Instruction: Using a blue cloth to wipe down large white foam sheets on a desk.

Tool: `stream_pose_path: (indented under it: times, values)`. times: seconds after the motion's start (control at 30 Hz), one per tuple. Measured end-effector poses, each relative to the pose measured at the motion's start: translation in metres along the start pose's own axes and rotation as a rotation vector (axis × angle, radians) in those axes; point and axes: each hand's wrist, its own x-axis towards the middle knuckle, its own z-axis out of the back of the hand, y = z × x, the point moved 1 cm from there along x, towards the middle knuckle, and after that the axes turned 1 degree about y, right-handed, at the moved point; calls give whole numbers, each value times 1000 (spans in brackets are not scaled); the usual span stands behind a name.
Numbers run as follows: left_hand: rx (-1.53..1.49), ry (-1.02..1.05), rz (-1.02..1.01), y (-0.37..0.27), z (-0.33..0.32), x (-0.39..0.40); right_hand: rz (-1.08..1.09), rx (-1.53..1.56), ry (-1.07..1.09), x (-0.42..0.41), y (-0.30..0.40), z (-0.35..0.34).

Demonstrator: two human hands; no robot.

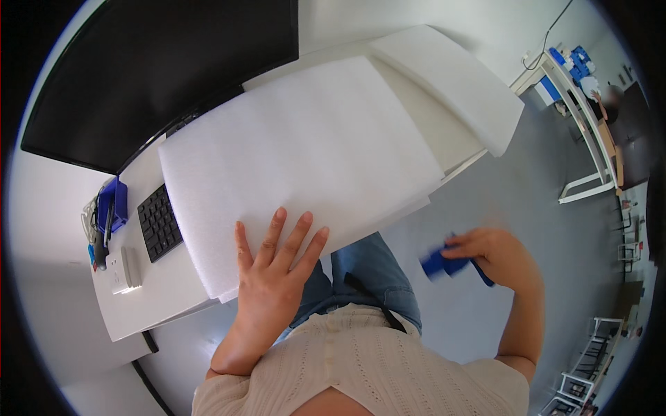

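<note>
My left hand (276, 265) lies with its fingers spread on the near edge of a large white foam sheet (302, 140). The sheet covers much of a white desk (166, 296) and hangs past its front edge, where another layer shows beneath. Off to the right, over the floor, my right hand (489, 255) grips a blue handheld object (439, 262). Motion blur hides what kind of object it is. A second piece of white foam (452, 83) rests at the desk's right end, its far part jutting beyond the edge.
A large black monitor (166, 73) stands at the back left. A black keyboard (158, 223) is partly under the foam. Left of it are a blue bin (113, 203) with tools and a white power socket block (122, 270). A person (606, 106) is near a white-framed table (583, 119).
</note>
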Motion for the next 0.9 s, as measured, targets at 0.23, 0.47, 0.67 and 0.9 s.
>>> stream_pose_path:
  times: [0.23, 0.47, 0.67, 0.9]
  values:
    - [1, 7, 1, 2, 2, -3, 228, -1, -693, 46, 25, 87]
    - [-1, -1, -13, -2, -6, -4, 352, 31, -861, 287, 15, 88]
    - [37, -27, 2, 2, -10, -6, 403, -51, -736, 280, 70, 38]
    - [-26, -67, -10, 1, -9, -3, 610, 9, -277, 136, 49, 18]
